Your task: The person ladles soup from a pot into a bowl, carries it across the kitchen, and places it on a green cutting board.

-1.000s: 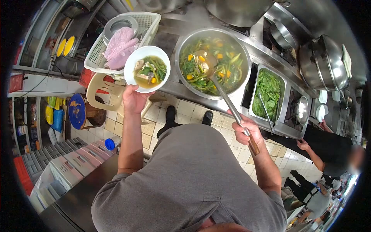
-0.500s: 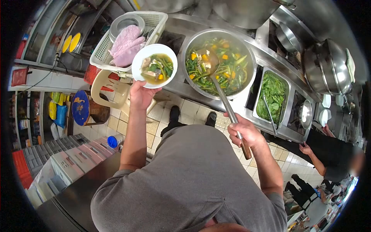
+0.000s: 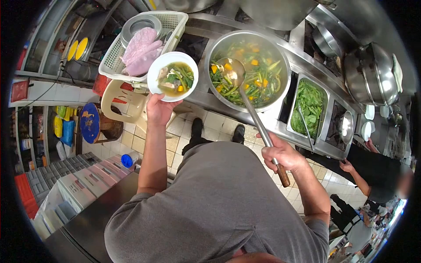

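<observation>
Far left, a white plastic basket (image 3: pixel 169 26) sits at the end of the steel bench (image 3: pixel 206 101), with a pink cloth (image 3: pixel 139 47) and a round metal lid (image 3: pixel 140 24) inside it. Just beside the basket, the left hand (image 3: pixel 158 109) is up, fingers curled under a white bowl (image 3: pixel 172 76) and gripping it from below; the bowl is held level in the air, off the bench edge, holding broth with greens and orange chunks. Moving right, the big steel pot (image 3: pixel 248 70) stands on the bench, full of soup. The cup of a long ladle (image 3: pixel 258 125) sits at the pot's left side, loaded with greens and orange pieces. Its handle slants down and right to the right hand (image 3: pixel 283 155), closed tight around it near the wooden end. Further right, a rectangular tray of leafy greens (image 3: pixel 309 107) sits sunk in the bench. At the right edge, another person's hand (image 3: pixel 345 165) rests near the bench front.
</observation>
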The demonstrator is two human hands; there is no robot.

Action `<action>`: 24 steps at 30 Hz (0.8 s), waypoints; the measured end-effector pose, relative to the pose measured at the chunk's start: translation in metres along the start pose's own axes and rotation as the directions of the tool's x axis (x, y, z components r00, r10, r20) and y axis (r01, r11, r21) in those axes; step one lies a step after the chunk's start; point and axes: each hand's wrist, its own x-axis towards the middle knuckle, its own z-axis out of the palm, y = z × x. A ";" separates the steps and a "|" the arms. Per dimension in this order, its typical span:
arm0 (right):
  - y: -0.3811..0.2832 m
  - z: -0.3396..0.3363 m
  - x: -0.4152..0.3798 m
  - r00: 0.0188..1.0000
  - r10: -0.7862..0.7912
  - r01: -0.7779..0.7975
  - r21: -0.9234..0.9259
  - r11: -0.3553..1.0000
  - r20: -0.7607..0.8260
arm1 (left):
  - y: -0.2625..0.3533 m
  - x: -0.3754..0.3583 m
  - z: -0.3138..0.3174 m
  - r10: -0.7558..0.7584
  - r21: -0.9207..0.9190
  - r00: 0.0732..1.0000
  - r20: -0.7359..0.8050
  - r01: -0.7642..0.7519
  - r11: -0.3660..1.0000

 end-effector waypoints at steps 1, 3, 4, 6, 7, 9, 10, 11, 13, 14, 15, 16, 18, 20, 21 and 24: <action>0.002 -0.002 0.000 1.000 0.008 -0.008 0.079 0.997 0.005 | 0.000 0.000 0.001 0.004 0.006 1.000 -0.009 -0.004 1.000; 0.009 -0.009 0.000 1.000 -0.006 -0.002 0.252 0.968 0.031 | 0.001 0.000 0.003 0.013 0.011 1.000 -0.015 -0.012 1.000; 0.015 -0.014 0.001 0.998 -0.028 0.010 0.344 0.939 0.048 | 0.001 0.000 0.004 0.017 0.011 1.000 -0.012 -0.017 1.000; 0.027 -0.020 0.006 0.993 -0.087 0.035 0.482 0.875 0.086 | 0.001 0.001 0.005 0.020 0.006 1.000 -0.014 -0.020 1.000; 0.033 -0.022 0.010 0.987 -0.123 0.048 0.531 0.846 0.106 | 0.000 0.001 0.004 0.018 0.001 1.000 -0.019 -0.018 1.000; 0.046 -0.026 0.018 0.970 -0.192 0.056 0.632 0.773 0.149 | -0.001 0.002 0.005 0.012 -0.008 1.000 -0.019 -0.013 1.000; 0.051 -0.029 0.024 0.959 -0.226 0.049 0.681 0.730 0.173 | 0.000 0.003 0.005 0.011 -0.011 1.000 -0.014 -0.011 1.000; 0.058 -0.031 0.030 0.945 -0.262 0.040 0.728 0.684 0.195 | -0.001 0.003 0.005 0.010 -0.013 1.000 -0.010 -0.010 1.000; 0.069 -0.033 0.040 0.900 -0.363 0.023 0.807 0.590 0.240 | -0.001 0.003 0.007 0.010 -0.003 1.000 -0.027 -0.010 1.000; 0.073 -0.033 0.042 0.890 -0.388 0.019 0.831 0.556 0.240 | -0.001 0.003 0.008 0.012 0.003 0.999 -0.036 -0.012 1.000; 0.075 -0.033 0.042 0.879 -0.412 0.013 0.852 0.523 0.239 | 0.000 0.003 0.008 0.000 0.007 0.999 -0.034 0.000 1.000; 0.077 -0.033 0.041 0.874 -0.424 0.010 0.863 0.506 0.238 | 0.000 0.004 0.006 -0.010 0.011 0.999 -0.032 0.010 1.000; 0.078 -0.031 0.037 0.863 -0.448 0.004 0.882 0.471 0.235 | 0.002 0.006 0.004 -0.031 0.014 0.999 -0.036 0.031 0.999; 0.073 -0.030 0.027 0.862 -0.455 0.036 0.869 0.494 0.222 | 0.002 0.010 0.006 -0.055 0.009 0.997 -0.044 0.056 0.998; 0.069 -0.029 0.020 0.863 -0.458 0.057 0.861 0.505 0.212 | 0.000 0.012 0.009 -0.069 0.011 0.997 -0.036 0.069 0.998; 0.047 -0.030 -0.010 0.897 -0.424 0.163 0.796 0.583 0.128 | -0.015 0.024 0.025 -0.105 0.029 0.994 0.004 0.105 0.994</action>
